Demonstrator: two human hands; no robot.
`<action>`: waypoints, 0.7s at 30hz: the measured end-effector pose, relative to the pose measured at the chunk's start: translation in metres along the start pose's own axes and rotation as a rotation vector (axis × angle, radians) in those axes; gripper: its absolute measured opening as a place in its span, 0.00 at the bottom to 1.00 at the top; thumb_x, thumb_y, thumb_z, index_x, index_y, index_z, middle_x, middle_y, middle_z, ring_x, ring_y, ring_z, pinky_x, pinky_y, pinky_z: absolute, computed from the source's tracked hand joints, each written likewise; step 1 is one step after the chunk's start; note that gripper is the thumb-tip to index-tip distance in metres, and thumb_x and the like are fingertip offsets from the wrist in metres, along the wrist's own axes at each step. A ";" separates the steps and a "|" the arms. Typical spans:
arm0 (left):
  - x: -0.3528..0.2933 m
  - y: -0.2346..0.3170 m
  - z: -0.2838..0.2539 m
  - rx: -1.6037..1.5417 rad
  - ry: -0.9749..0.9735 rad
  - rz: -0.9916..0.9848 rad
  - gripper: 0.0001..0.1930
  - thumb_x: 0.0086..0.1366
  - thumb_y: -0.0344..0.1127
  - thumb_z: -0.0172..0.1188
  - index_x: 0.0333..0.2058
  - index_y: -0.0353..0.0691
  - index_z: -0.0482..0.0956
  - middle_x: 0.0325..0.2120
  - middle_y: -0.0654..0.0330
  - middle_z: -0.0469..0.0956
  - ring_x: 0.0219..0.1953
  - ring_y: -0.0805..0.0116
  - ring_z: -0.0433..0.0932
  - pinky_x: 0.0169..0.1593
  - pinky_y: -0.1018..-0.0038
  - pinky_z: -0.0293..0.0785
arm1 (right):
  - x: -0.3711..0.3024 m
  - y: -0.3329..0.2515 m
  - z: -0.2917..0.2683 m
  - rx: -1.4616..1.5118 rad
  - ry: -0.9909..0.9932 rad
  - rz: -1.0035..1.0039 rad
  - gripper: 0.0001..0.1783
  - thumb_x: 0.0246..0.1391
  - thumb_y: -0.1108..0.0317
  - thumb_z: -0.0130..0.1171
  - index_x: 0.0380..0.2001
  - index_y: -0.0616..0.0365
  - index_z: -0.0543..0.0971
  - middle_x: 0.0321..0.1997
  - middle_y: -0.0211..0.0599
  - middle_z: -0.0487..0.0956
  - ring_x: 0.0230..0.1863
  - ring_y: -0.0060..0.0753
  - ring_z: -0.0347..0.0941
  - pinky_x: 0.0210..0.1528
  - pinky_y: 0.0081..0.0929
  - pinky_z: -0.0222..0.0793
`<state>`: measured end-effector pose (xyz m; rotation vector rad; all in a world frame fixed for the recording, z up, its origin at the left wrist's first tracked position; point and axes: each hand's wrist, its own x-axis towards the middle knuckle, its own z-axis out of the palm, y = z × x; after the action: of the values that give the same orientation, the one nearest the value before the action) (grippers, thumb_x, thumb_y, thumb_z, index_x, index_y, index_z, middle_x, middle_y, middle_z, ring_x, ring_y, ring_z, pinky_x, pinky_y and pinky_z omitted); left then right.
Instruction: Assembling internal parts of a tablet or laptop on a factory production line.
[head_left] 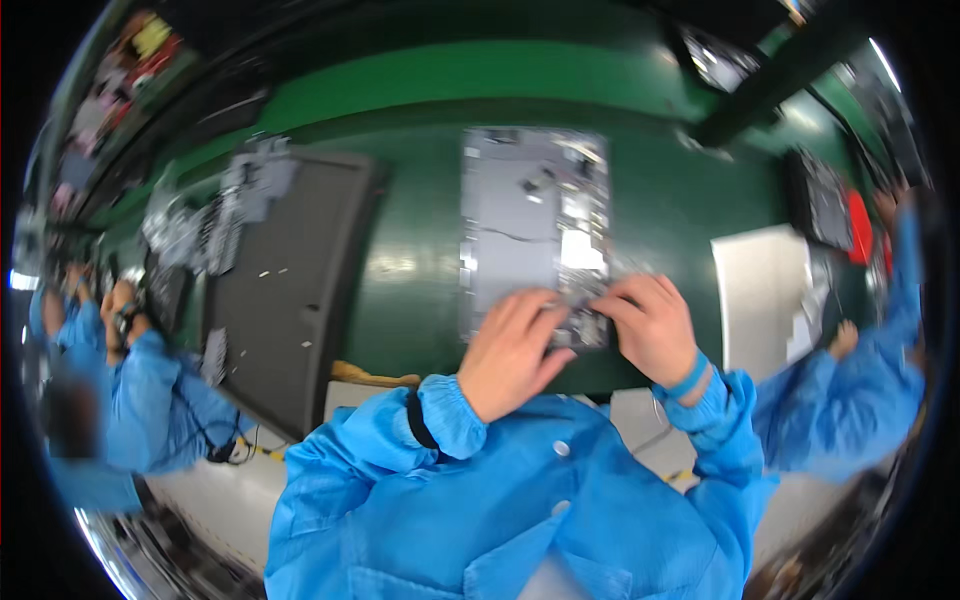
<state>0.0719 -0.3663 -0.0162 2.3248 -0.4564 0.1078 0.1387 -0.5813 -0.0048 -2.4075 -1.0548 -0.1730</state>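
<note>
An opened tablet-like device (508,262) lies upright before me on the green table, its grey panel on the left and a strip of circuit parts (582,205) down its right side. My left hand (515,350) rests over the lower edge, fingers stretched toward the parts and thumb apart, holding nothing I can see. Beside it, my right hand (652,325) has thumb and forefinger pinched together at the lower right of the strip. Whatever is between those fingertips is too small and blurred to name. A bright white patch (580,250) shows on the strip above both hands.
To the left stands a dark grey tray (270,300) with small bits on it and grey parts with clear plastic (185,220) along its far side. A white sheet (750,290) lies at right, near a black box (822,200). Blue-sleeved people (165,390) sit at both sides.
</note>
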 end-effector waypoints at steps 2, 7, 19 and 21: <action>-0.006 0.003 -0.026 -0.160 0.097 -0.050 0.19 0.59 0.29 0.66 0.49 0.39 0.76 0.46 0.52 0.73 0.47 0.51 0.75 0.49 0.65 0.74 | -0.004 -0.001 -0.003 0.152 0.142 0.115 0.12 0.45 0.81 0.60 0.35 0.58 0.82 0.37 0.39 0.77 0.38 0.42 0.75 0.42 0.32 0.70; -0.045 -0.043 -0.129 0.009 0.393 -0.398 0.11 0.60 0.23 0.61 0.42 0.38 0.81 0.29 0.57 0.79 0.32 0.66 0.80 0.37 0.73 0.77 | -0.034 0.004 0.001 0.569 0.295 0.587 0.08 0.60 0.79 0.53 0.42 0.66 0.77 0.37 0.38 0.75 0.34 0.25 0.74 0.39 0.19 0.69; -0.070 -0.237 -0.224 0.485 0.761 -0.618 0.07 0.60 0.28 0.60 0.37 0.34 0.80 0.25 0.54 0.82 0.27 0.64 0.82 0.34 0.70 0.77 | -0.004 0.002 0.018 0.662 0.263 0.555 0.09 0.61 0.78 0.54 0.44 0.68 0.76 0.38 0.35 0.74 0.36 0.24 0.74 0.41 0.19 0.71; -0.058 -0.242 -0.223 0.533 0.735 -0.629 0.07 0.60 0.30 0.61 0.36 0.36 0.81 0.24 0.55 0.81 0.27 0.61 0.82 0.34 0.67 0.77 | -0.003 -0.001 0.017 0.653 0.286 0.552 0.09 0.61 0.78 0.54 0.44 0.68 0.77 0.39 0.35 0.74 0.36 0.24 0.74 0.41 0.19 0.71</action>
<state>0.1165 -0.0354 -0.0306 2.5848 0.7454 0.8152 0.1347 -0.5747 -0.0204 -1.9004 -0.2305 0.0229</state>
